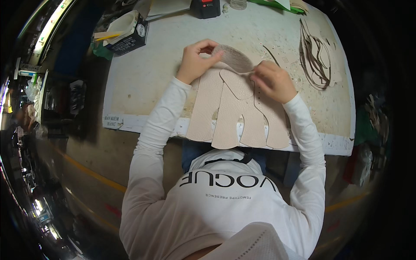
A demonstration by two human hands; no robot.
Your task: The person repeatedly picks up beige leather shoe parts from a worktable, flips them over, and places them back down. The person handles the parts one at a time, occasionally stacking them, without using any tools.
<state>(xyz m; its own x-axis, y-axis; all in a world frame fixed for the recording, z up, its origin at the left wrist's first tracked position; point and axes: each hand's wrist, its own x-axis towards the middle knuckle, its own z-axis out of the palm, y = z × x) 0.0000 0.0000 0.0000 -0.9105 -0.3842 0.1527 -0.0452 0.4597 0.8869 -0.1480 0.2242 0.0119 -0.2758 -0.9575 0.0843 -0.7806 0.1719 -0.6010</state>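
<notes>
Grey-brown and thin, a bent, rounded leather-like piece [236, 58] is between two bare hands, over a white table [151, 69]. The left hand [198, 63] pinches its left end with thumb and fingers. The right hand [273, 81] is at its right end; I cannot tell if it pinches. Pale pink, bumpy pieces with round ends [227, 123] lie nearer the person, overlapping.

Wht long-slv top [208, 212], blk print [220, 178]
</notes>
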